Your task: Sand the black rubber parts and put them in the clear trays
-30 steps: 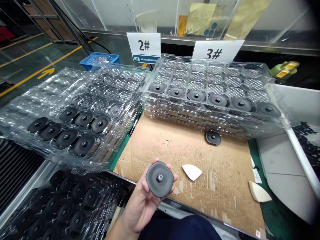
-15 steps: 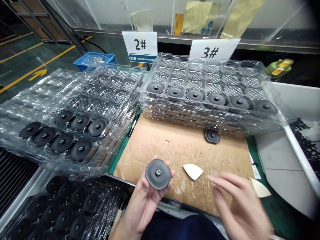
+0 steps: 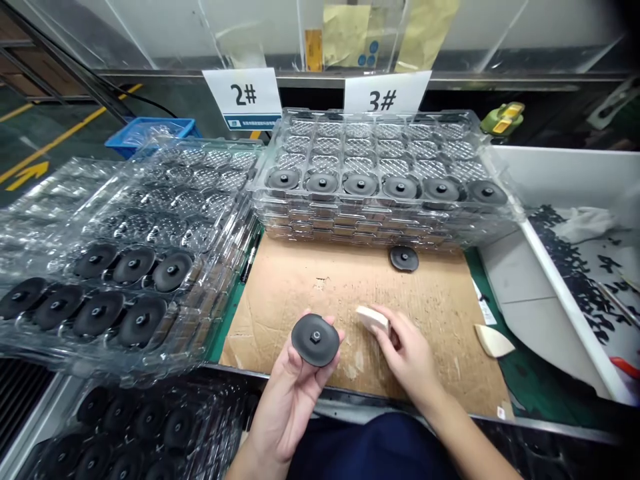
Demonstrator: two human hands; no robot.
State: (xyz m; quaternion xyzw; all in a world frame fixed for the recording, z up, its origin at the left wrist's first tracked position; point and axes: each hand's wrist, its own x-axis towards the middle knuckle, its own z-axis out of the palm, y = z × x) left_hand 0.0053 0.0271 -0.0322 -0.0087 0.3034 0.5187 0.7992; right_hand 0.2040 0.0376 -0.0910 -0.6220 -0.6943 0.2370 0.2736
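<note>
A black rounded disc-shaped part (image 3: 316, 353) with a small raised nub at its centre rests in the fingers of my left hand (image 3: 293, 400), above the front of the cardboard sheet (image 3: 280, 280). To its right, my right hand (image 3: 413, 353) pinches a small cream wedge-shaped pad (image 3: 373, 318), tilted up off the cardboard. The two hands are apart. A similar black disc (image 3: 404, 259) lies farther back on the cardboard. On the right edge of the sheet is a second cream wedge-shaped pad (image 3: 493, 341).
Stacked clear plastic trays (image 3: 360, 220) at the back hold a front row of black discs; more trays (image 3: 200, 227) with discs stand left. Another disc tray (image 3: 135, 427) sits low at front left. A white bin (image 3: 560, 280) with small black pieces is at right.
My right hand has moved left and taken hold of the wedge-shaped pad that was lying on the cardboard. My left hand still holds the black disc. The camera view has shifted.
</note>
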